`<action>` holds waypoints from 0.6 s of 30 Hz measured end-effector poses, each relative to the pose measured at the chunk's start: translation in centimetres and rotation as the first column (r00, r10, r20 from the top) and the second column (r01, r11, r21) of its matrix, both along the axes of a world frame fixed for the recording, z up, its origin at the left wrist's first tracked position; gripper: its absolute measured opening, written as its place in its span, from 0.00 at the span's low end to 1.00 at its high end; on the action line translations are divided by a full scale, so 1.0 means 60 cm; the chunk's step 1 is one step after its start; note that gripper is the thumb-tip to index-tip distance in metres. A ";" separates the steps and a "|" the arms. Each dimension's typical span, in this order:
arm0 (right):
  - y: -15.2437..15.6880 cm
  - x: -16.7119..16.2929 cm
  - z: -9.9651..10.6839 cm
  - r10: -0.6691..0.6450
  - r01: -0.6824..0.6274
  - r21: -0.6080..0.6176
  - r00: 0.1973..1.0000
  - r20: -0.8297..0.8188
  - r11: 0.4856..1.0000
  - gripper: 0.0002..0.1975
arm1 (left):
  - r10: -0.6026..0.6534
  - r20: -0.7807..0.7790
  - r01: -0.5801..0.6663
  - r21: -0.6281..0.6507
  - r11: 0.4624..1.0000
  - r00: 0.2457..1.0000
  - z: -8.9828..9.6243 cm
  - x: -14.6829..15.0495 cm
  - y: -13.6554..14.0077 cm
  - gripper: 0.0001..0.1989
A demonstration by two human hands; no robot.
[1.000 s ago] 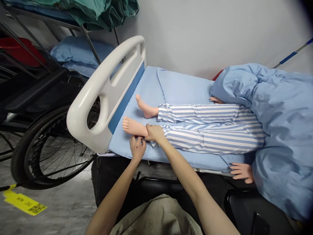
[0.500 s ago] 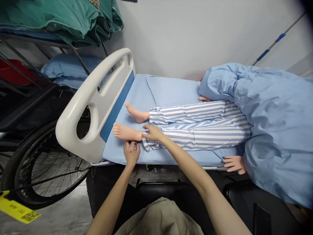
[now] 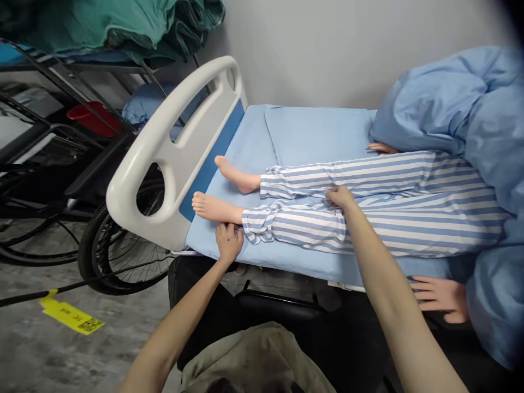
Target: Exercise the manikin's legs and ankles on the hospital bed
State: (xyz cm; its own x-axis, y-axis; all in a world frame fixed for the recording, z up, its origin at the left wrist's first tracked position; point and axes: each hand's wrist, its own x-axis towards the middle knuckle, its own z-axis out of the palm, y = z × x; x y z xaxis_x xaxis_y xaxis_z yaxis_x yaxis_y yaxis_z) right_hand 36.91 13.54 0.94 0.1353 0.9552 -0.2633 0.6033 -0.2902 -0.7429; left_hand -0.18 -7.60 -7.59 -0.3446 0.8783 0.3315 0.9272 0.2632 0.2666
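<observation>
A manikin in blue-and-white striped pajama trousers (image 3: 388, 218) lies on its back on a light blue bed sheet (image 3: 323, 131). My left hand (image 3: 229, 240) is at the ankle of the nearer foot (image 3: 216, 208), fingers curled against its underside, the tips hidden. Over the nearer leg reaches my right hand (image 3: 340, 197), its fingers closed on the trouser cloth about the knee. The farther foot (image 3: 237, 176) lies bare, toes up. A bunched blue quilt (image 3: 434, 103) covers the upper body, and the manikin's hand (image 3: 442, 297) sticks out at the bed's near edge.
A white footboard (image 3: 135, 158) closes the bed's left end. Beyond it stand a wheelchair wheel (image 3: 123, 245), a yellow tag (image 3: 71, 316), a red bucket (image 3: 94, 118) and a rack holding green bedding (image 3: 135, 24). The wall (image 3: 319, 49) runs along the far side.
My right hand has moved right, from the trouser cuff up to the knee, and its fingers have closed. My left hand stays by the ankle. The view has shifted and come closer.
</observation>
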 end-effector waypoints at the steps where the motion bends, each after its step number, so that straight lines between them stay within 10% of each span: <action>1: 0.000 -0.002 -0.012 0.038 -0.037 -0.010 0.996 0.078 0.999 0.05 | 0.000 -0.002 0.000 -0.003 1.000 1.000 0.001 -0.001 0.000 0.09; 12: 0.013 -0.003 -0.017 0.298 -0.257 -0.200 0.930 0.215 0.946 0.14 | -0.117 0.359 0.092 0.086 0.992 0.926 0.035 0.030 -0.069 0.10; 18: 0.010 -0.006 -0.017 0.316 -0.278 -0.179 0.917 0.243 0.944 0.17 | -0.364 0.380 0.258 0.302 0.918 0.850 0.125 0.095 -0.072 0.07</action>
State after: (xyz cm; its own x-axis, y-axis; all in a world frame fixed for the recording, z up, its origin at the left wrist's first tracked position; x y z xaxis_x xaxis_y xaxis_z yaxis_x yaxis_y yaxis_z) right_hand 36.57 14.16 -0.09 -0.0661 0.9189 -0.3890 0.8462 -0.1549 -0.5098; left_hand 5.52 -11.89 -0.12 -0.2185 0.8788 0.4242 0.7338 -0.1386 0.6651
